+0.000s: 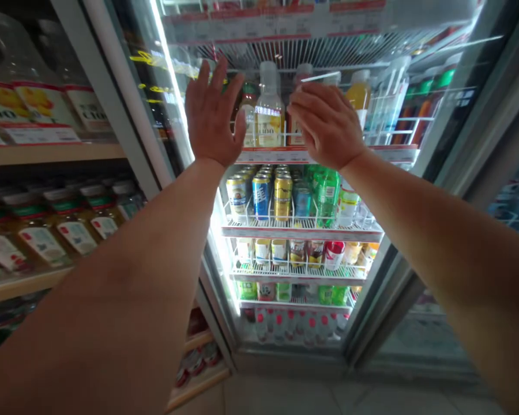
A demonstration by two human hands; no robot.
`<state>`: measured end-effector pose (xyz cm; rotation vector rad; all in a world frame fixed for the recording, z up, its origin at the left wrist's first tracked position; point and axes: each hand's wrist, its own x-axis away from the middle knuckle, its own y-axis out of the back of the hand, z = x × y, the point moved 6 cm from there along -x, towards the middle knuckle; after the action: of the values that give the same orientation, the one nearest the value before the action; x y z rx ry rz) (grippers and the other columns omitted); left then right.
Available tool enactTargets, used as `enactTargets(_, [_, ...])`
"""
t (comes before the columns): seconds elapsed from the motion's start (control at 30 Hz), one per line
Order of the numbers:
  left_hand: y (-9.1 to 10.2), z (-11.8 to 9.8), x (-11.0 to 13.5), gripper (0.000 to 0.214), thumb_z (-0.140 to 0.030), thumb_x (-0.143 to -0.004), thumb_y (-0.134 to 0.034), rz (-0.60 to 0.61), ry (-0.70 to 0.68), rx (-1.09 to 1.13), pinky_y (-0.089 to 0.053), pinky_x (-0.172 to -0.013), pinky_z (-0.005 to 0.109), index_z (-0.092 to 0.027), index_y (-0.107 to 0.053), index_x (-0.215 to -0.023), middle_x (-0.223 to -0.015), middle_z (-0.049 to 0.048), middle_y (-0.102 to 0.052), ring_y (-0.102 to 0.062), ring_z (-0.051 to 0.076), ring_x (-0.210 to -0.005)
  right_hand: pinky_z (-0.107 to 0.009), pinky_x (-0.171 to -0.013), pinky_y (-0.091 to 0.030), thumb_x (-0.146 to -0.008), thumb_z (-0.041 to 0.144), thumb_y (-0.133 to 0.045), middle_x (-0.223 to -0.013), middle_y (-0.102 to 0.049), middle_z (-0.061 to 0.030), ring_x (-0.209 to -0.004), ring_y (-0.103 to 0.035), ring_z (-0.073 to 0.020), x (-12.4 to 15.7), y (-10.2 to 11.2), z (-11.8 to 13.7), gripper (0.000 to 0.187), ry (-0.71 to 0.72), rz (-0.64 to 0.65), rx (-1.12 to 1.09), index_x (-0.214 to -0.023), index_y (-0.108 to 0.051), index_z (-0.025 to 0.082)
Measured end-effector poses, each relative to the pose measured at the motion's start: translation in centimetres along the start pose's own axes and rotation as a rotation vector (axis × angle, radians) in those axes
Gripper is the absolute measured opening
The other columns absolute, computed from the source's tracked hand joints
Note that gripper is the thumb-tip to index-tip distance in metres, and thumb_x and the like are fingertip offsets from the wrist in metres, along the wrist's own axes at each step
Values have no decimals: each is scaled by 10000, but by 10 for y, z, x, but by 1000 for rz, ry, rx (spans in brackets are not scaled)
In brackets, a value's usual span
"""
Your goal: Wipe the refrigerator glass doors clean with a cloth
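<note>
My left hand is raised in front of the lit drinks fridge, palm away from me, fingers spread, holding nothing. To its right, my right hand is up at the same height with its fingers bent and pressed together; whatever lies under them is hidden. Reflections show on the glass door near both hands. Between the hands, behind the glass, a clear bottle with a pale yellow label stands on a wire shelf. An orange juice bottle shows just past my right hand.
Lower fridge shelves hold rows of cans, green bottles and water bottles with pink caps. Wooden shelves with juice bottles stand at the left. A metal door frame runs along the right, above a tiled floor.
</note>
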<state>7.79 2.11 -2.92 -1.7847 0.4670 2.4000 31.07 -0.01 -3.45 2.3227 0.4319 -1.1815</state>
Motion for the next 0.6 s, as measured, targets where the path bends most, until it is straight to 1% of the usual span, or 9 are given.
enactTargets(0.1, [2,-2,0,621,-480,-1035,-487,27,30,97,-42,-1365,488,-276,-405,-1616,-1732,-120,-201,-58,219,-1628,-550,-1258,-389,-1082,353,-289,-1461,-650,-43,-1439,-522,-301,2,13,-14,496,-240,-216,46,-1398,-668,299])
enactTargets(0.13, [2,-3,0,624,-463,-1034,-489,33,19,86,-56,-1364,490,-257,-409,-1618,-1734,-102,-206,-61,222,-1628,-562,-1266,-377,-1079,365,-279,-1464,-647,-43,-1441,-517,-311,3,15,-16,507,-279,-242,40,-1404,-664,312])
enactTargets(0.17, [2,-4,0,624,-434,-1029,-484,22,6,58,-81,-1359,500,-232,-419,-1617,-1734,-76,-222,-73,227,-1627,-565,-1276,-366,-1075,375,-274,-1476,-637,-35,-1452,-503,-312,2,14,-16,513,-277,-219,21,-1417,-654,328])
enactTargets(0.23, [2,-3,0,626,-396,-1019,-468,-4,-17,-4,-128,-1342,534,-193,-432,-1611,-1731,-31,-247,-103,239,-1622,-559,-1295,-346,-1067,397,-287,-1516,-605,-4,-1484,-463,-302,1,7,-8,508,-171,-54,-43,-1449,-619,354])
enactTargets(0.3, [0,-1,0,625,-412,-1024,-460,-9,-19,-14,-133,-1335,567,-190,-431,-1608,-1730,-26,-247,-107,251,-1621,-563,-1306,-327,-1063,425,-314,-1545,-579,31,-1508,-430,-295,1,-1,0,494,-69,101,-100,-1466,-592,368])
enactTargets(0.33, [-1,0,0,626,-431,-1030,-461,-9,-16,3,-117,-1337,576,-197,-426,-1610,-1730,-32,-243,-101,254,-1622,-574,-1305,-320,-1062,435,-322,-1555,-568,41,-1512,-423,-298,2,-2,2,489,-59,125,-114,-1470,-583,373])
enactTargets(0.4, [-3,2,-1,630,-459,-1043,-481,9,-13,47,-89,-1345,564,-210,-411,-1618,-1735,-39,-227,-82,251,-1625,-594,-1297,-310,-1062,420,-324,-1586,-536,26,-1513,-420,-309,1,2,-2,495,-126,44,-88,-1487,-568,350])
enactTargets(0.5, [-3,1,0,638,-445,-1034,-512,13,3,58,-68,-1347,538,-194,-417,-1613,-1739,-16,-230,-68,245,-1627,-565,-1281,-329,-1049,354,-357,-1625,-486,-67,-1506,-431,-312,3,12,-12,520,-264,-181,22,-1522,-540,239])
enactTargets(0.6, [3,-3,0,620,-409,-1032,-489,4,3,0,-96,-1342,536,-175,-436,-1605,-1733,13,-256,-102,248,-1623,-518,-1253,-374,-1041,344,-374,-1543,-578,-70,-1452,-487,-299,2,12,-13,482,-263,-213,58,-1464,-587,248])
